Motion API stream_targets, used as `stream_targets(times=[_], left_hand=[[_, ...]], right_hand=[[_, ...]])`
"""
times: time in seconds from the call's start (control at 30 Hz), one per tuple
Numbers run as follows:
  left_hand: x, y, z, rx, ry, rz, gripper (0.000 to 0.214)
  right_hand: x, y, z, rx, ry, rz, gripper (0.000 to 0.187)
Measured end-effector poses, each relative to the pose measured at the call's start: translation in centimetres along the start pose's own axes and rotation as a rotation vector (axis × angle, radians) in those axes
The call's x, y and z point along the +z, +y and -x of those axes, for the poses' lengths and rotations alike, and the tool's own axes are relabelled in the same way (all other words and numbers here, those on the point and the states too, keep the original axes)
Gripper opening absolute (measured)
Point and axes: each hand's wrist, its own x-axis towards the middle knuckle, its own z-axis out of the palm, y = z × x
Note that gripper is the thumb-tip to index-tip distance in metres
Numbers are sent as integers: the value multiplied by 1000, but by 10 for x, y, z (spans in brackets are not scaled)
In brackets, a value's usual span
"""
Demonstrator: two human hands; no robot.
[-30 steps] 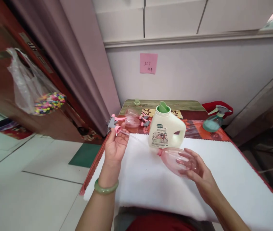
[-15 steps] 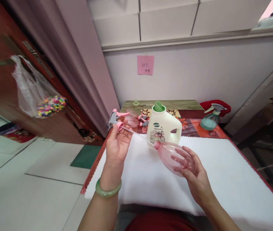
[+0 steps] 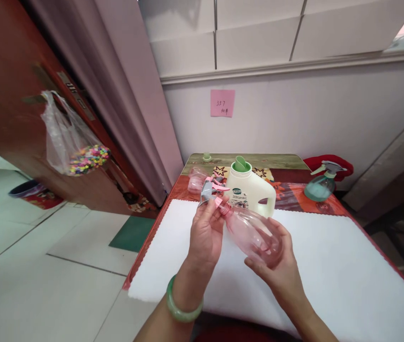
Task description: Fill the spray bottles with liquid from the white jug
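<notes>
My left hand, with a green bangle on the wrist, pinches a grey and pink spray trigger head by its pink collar. My right hand grips a clear pink plastic bottle around its base. The bottle lies tilted, its threaded neck pointing up and left, right by the collar. Most of the dip tube is inside the bottle. I cannot tell whether collar and neck touch. Just behind stands a cream jug with a green cup-like piece in its mouth.
A white cloth covers the table's front. Another pink bottle lies behind my left hand. At the back right stands a teal spray bottle. A small green cap sits at the back edge. A bag of colourful beads hangs on the door.
My left hand has moved right with the spray trigger head, bringing its collar up to the bottle's neck. The dip tube has slid into the bottle. The camera view has shifted slightly.
</notes>
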Motion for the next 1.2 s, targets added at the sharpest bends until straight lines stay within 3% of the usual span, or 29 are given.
stream_targets(times=[0.1,0.23,0.4,0.73,0.97,1.2], left_hand=[[2,6,1,2,16,-8,21],[3,15,2,28,35,-40,19],[4,17,4,41,25,-230,30],[14,-3,17,6,7,-60,29],[21,-5,20,85,-45,-59,25],[16,-1,19,110,-122,-159,25]], right_hand=[[-3,2,4,-120,51,167,94],[-9,4,2,-415,109,383,90],[-8,4,-5,-683,170,535,90],[-3,11,-6,-731,307,558,87],[-5,2,-11,-808,288,680,97],[-5,-4,-3,-845,283,766,98]])
